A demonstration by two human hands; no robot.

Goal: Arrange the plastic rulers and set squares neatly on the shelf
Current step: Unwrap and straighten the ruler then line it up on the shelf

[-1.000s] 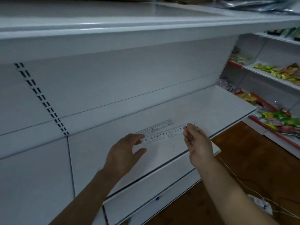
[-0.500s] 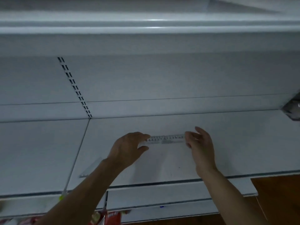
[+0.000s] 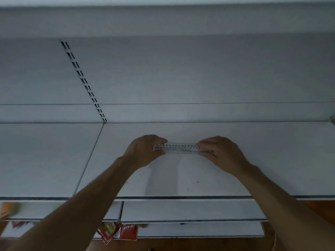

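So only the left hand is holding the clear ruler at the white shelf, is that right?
Not quite. The head view shows both hands on the clear ruler: the left hand grips its left end and the right hand grips its right end, at the white shelf.

The white shelf (image 3: 253,169) before me is made of two boards that meet at a seam (image 3: 89,158) on my left. My clear ruler (image 3: 183,148) sits crosswise over the right board, midway back. I cannot tell whether it touches. A dark speck (image 3: 198,182) marks the board nearer me.
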